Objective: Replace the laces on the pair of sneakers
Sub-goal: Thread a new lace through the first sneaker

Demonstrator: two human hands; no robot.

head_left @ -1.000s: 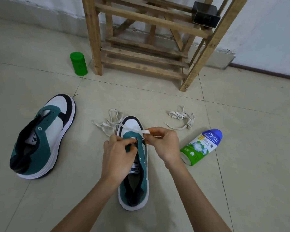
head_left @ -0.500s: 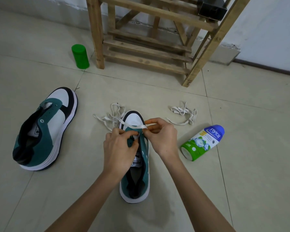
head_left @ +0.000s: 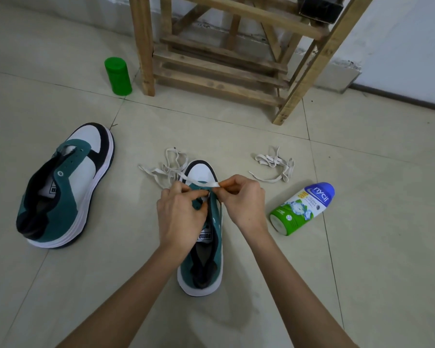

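Observation:
A teal, white and black sneaker stands on the tiled floor in front of me, toe pointing away. My left hand rests on its tongue and eyelets, pinching a cream lace. My right hand pinches the same lace at the right eyelets, so a flat stretch of it spans the toe end. The rest of this lace trails loose on the floor left of the toe. The second sneaker lies unlaced at the left. Another cream lace lies bunched at the right.
A green and blue bottle lies on its side right of my right hand. A green canister stands by a leg of a wooden rack near the wall. A black box sits on the rack.
My hands have shifted slightly toward the toe of the sneaker, keeping hold of the lace. The camera has tilted, so everything sits a little higher in the picture.

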